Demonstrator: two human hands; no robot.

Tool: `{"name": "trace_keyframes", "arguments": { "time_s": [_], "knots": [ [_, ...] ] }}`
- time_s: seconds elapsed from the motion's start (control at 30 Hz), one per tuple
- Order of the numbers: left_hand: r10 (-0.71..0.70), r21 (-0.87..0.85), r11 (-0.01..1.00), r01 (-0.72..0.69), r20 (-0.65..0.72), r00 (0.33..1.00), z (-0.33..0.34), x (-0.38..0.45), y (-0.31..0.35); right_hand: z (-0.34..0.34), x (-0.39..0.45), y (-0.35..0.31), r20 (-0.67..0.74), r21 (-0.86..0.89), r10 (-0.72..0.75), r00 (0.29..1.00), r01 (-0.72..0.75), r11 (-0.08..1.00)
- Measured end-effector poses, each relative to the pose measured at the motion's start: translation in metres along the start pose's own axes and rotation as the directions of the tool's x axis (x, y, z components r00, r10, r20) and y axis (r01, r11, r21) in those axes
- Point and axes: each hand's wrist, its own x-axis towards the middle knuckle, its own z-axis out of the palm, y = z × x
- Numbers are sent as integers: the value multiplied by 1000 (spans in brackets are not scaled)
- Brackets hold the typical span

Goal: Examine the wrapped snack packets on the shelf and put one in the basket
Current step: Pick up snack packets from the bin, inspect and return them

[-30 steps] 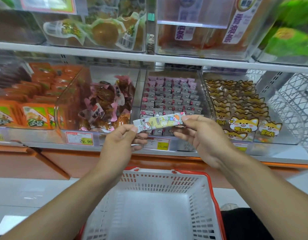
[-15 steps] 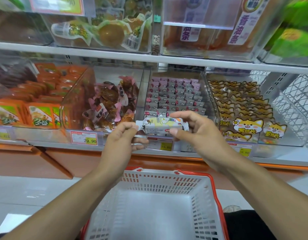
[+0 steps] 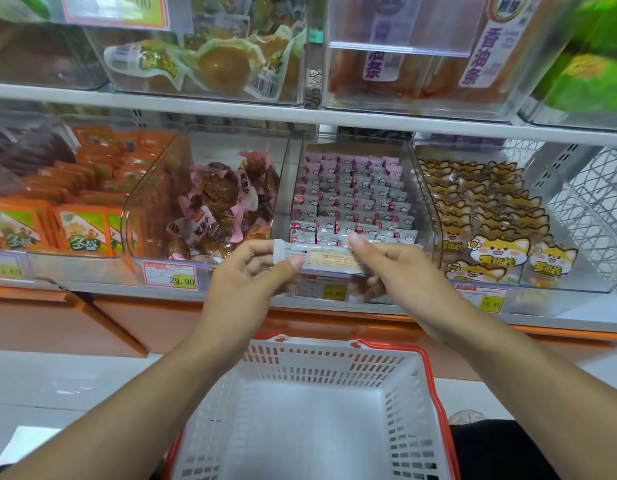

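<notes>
the shelf (image 3: 300, 117) fills the upper half of the view, a white board carrying clear bins, with a second row of bins under it. below, a white basket (image 3: 310, 420) with a red rim sits close to the person, directly under both hands.

both forearms reach forward from the lower corners and meet in front of the middle bin. the left hand (image 3: 246, 285) is seen from its back, its thumb lying across the front of a snack packet (image 3: 320, 259) and its fingers curled behind the packet's left end, pinching it. the right hand (image 3: 400, 268) grips the packet's right end, thumb tip up on the top edge, the other fingers folded underneath. the packet is held level between the two hands, above the basket and just in front of the price rail, its silvery back turned up with a yellow printed panel too small to read.

the middle bin (image 3: 355, 199) holds rows of small pink and grey packets. left of it a bin (image 3: 217, 209) holds brown sweets in pink-edged wrappers, and further left stand orange packets (image 3: 82, 230) with green lettering. to the right are yellow packets (image 3: 501, 251) printed with a cartoon fox face.

price tags on the rail read 29.90 (image 3: 170, 276) and 16.80 (image 3: 490, 301); the tag (image 3: 322, 288) behind the hands looks like 15.80 but is blurred. a label (image 3: 478, 46) on an upper bin reads 香油条.
</notes>
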Motion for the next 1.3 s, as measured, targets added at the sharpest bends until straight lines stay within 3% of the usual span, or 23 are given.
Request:
{"name": "trace_keyframes", "arguments": {
  "time_s": [0.07, 0.2, 0.27, 0.33, 0.4, 0.57, 0.67, 0.87, 1.03, 1.1, 1.17, 1.3],
  "knots": [
    [-107, -135, 985, 104, -15, 994, -1, 3, 0, -1, -1, -1, -1, -11, -29, 1000, 29, 1000],
    [-324, -348, 888, 300, -12, 946, 1, 7, -2, -6, -5, -11, 162, -56, -252, 954, 264, 963],
    [-381, -357, 860, 364, 24, 924, 1, 8, -3, -4, -6, -11, 196, -92, -296, 935, 318, 944],
    [-397, -307, 868, 391, 46, 917, 0, 8, -5, -1, -7, -9, 144, -106, -304, 942, 320, 941],
    [-341, -221, 914, 341, 36, 939, 0, 8, -6, 0, -7, -7, 69, -89, -305, 950, 311, 946],
    [-50, 8, 999, 49, 27, 998, 2, 2, -5, -5, -2, -5, -90, 1, -201, 975, 202, 979],
    [-31, 19, 999, 31, 17, 999, 3, 1, -7, -5, 1, -6, -151, 154, -107, 983, 131, 979],
    [-74, 17, 997, 73, 44, 996, 4, 4, -9, -5, 1, -10, -70, 478, 69, 995, -27, 878],
    [-51, 70, 996, 47, 52, 997, 6, 4, -14, -5, -1, -17, -88, 562, 53, 995, 5, 827],
    [51, 206, 977, -61, 53, 997, 8, 3, -20, -6, -2, -19, -177, 530, -16, 984, 109, 841],
    [146, 374, 912, -168, 87, 986, 11, 0, -26, -11, -3, -21, -318, 379, -132, 939, 254, 890],
    [252, 648, 670, -363, 262, 932, 13, -3, -33, -25, -4, -24, -473, -9, -416, 777, 468, 884]
  ]
}}
